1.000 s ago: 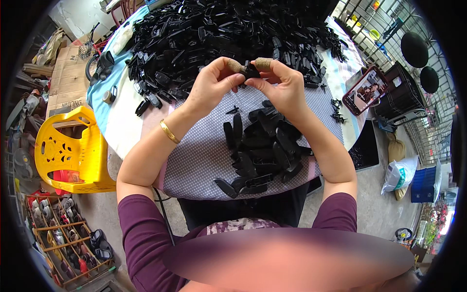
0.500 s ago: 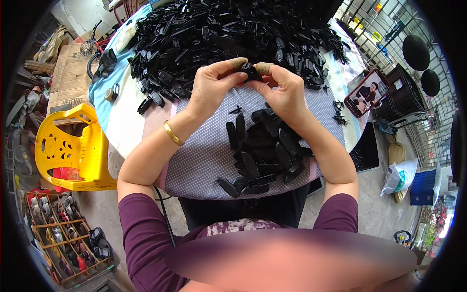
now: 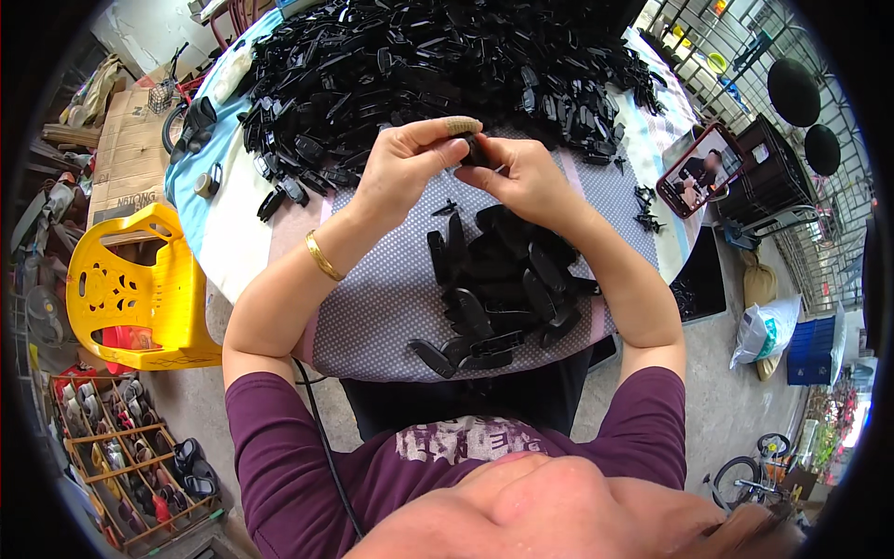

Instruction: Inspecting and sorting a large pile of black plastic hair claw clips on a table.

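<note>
Over the table, my left hand [image 3: 399,168] and my right hand [image 3: 529,179] meet at the fingertips. Both pinch one small black plastic part [image 3: 473,153], mostly covered by the fingers. A tan wrap covers a fingertip of the left hand. Right below the hands lies a small pile of curved black plastic pieces [image 3: 494,303] on the dotted grey cloth [image 3: 368,312]. One tiny black piece [image 3: 445,207] rests apart, just above that pile. Beyond my hands spreads a large heap of glossy black plastic parts [image 3: 372,79].
A propped phone [image 3: 698,172] stands at the table's right side, near a cluster of tiny black pieces [image 3: 646,209]. A yellow plastic chair [image 3: 140,289] is at the left, above a shoe rack [image 3: 130,456]. A dark crate [image 3: 764,177] sits beyond the right edge.
My right hand has turned and its fingers have closed in around the black part, which now shows less. The view has shifted slightly; the piles look the same.
</note>
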Action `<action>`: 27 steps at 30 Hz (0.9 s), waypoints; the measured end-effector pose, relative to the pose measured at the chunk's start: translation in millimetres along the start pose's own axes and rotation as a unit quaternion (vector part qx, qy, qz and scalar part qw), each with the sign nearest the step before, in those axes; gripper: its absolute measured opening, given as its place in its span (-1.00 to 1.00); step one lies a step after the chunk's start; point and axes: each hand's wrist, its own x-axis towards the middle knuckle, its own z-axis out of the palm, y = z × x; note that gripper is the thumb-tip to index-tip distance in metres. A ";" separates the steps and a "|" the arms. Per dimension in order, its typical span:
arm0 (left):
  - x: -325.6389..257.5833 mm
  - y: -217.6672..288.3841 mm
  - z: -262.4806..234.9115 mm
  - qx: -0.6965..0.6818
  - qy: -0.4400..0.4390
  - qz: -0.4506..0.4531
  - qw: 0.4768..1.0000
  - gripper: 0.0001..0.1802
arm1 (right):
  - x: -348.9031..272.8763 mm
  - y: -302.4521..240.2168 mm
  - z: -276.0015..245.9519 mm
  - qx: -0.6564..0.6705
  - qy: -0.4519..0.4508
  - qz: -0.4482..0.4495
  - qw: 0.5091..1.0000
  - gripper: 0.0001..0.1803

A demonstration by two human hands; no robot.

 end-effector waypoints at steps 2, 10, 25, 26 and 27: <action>-1.8 2.9 0.2 -0.004 -0.002 0.011 1.000 -0.73 | -1.8 -8.7 3.4 -0.085 0.044 -0.046 0.994 -0.78; -1.8 0.3 0.2 0.041 -0.005 0.042 0.998 -0.77 | -3.3 -4.2 12.9 -0.105 0.109 -0.097 0.984 -0.81; -0.1 7.0 6.5 0.376 0.001 0.307 0.874 -0.58 | 1.6 15.0 11.9 0.195 -0.018 -0.007 0.981 -0.68; -1.9 8.2 8.7 0.357 -0.015 0.279 0.891 -0.58 | 1.1 14.3 13.5 0.193 -0.005 -0.008 0.981 -0.70; -2.6 9.0 10.1 0.338 -0.031 0.251 0.906 -0.58 | 0.4 12.8 14.8 0.193 -0.005 -0.009 0.981 -0.70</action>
